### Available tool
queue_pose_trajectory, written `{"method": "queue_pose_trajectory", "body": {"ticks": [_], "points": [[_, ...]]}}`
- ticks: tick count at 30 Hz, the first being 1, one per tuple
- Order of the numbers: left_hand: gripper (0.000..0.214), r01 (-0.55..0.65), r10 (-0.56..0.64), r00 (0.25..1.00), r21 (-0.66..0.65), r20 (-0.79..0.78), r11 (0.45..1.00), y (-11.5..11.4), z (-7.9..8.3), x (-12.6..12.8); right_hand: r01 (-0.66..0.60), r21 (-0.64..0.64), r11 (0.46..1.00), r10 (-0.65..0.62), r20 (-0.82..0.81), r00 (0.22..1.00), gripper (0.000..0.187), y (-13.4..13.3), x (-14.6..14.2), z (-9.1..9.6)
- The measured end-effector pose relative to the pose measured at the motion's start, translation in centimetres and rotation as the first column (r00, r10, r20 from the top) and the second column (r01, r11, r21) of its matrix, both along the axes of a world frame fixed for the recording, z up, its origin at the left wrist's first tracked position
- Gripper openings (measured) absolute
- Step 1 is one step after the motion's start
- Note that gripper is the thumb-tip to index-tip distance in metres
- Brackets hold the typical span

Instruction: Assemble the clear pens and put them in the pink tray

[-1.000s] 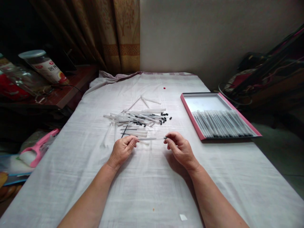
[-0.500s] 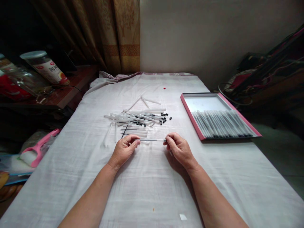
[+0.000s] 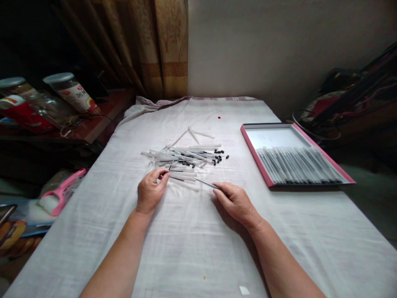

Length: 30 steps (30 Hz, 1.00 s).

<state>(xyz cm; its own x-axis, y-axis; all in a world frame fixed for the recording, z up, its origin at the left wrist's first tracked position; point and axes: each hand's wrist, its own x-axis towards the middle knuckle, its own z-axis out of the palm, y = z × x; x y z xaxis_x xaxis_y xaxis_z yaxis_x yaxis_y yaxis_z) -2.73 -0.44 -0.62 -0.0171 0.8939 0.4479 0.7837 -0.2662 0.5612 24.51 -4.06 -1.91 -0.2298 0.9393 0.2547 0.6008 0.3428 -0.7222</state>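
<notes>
My right hand (image 3: 234,200) pinches a slim greyish ballpoint pen (image 3: 204,182) near one end; its other end points left toward the pile. My left hand (image 3: 151,188) is at the near left edge of the pile, thumb and index finger brought together; what they grip, if anything, I cannot make out. Beside these fingertips lie a thin black refill (image 3: 176,171) and clear pen barrels (image 3: 186,186). Behind them spreads a loose pile of clear barrels (image 3: 161,155) with dark refills among them. Several small black plugs (image 3: 219,158) lie at the pile's right side.
A shallow pink-edged box (image 3: 256,159) on the right holds a row of pens (image 3: 297,165) with black ends. A small red piece (image 3: 219,117) lies farther back on the white cloth (image 3: 186,248). Jars (image 3: 74,93) stand on a side table at left, above pink-handled scissors (image 3: 63,192).
My left hand has let go of the pen's left end and moved left to the pile. The pen stays in my right hand, now tilted. The view has shifted slightly.
</notes>
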Motion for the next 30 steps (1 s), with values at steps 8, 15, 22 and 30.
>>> {"method": "queue_pose_trajectory", "body": {"ticks": [8, 15, 22, 30], "points": [[0.024, -0.313, 0.281, 0.911, -0.062, -0.302, 0.948, 1.6, -0.6, -3.6, 0.012, 0.024, 1.000, -0.014, 0.083, 0.996, 0.028, -0.1, -0.1, -0.5], [0.025, -0.267, 0.246, 0.900, -0.009, -0.360, 0.964, 1.6, -0.5, -2.7, 0.004, 0.029, 1.000, -0.008, 0.118, 0.993, 0.028, -0.1, -0.2, -0.5], [0.024, -0.138, 0.060, 0.873, -0.126, -0.483, 0.982, 3.0, 0.8, -0.5, 0.016, 0.040, 0.999, -0.022, 0.131, 0.991, 0.028, 0.0, -0.2, -0.7], [0.023, -0.111, -0.131, 0.793, -0.352, -0.595, 0.929, 6.1, 3.0, -0.1, 0.009, 0.014, 1.000, -0.011, 0.131, 0.991, 0.027, 0.0, -0.2, -0.5]]}}
